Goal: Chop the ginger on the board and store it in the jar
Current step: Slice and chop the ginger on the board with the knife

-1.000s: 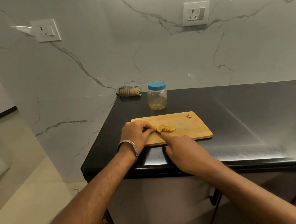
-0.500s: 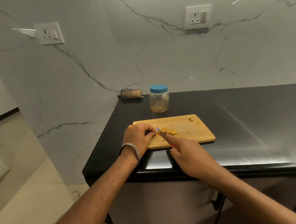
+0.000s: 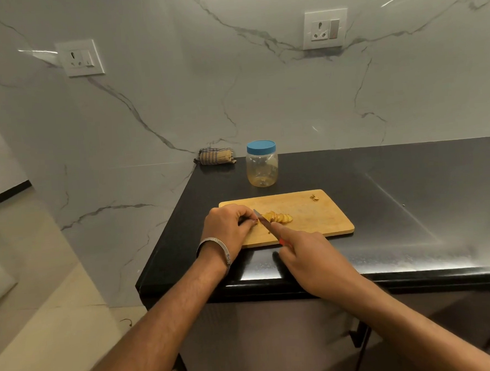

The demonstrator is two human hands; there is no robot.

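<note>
A black worktop (image 3: 397, 204) carries a wooden board (image 3: 320, 218), with a lidded jar (image 3: 262, 164) just behind it. On the board, the left hand (image 3: 226, 229) pinches a ginger end (image 3: 256, 221) beside cut slices (image 3: 278, 218). The right hand (image 3: 311, 256) has its grip clamped round a knife (image 3: 264, 221).

Likely a home kitchen: black stone counter (image 3: 382, 205), marble-veined wall (image 3: 203, 87) with sockets (image 3: 325, 29), wooden chopping board (image 3: 312, 218).
</note>
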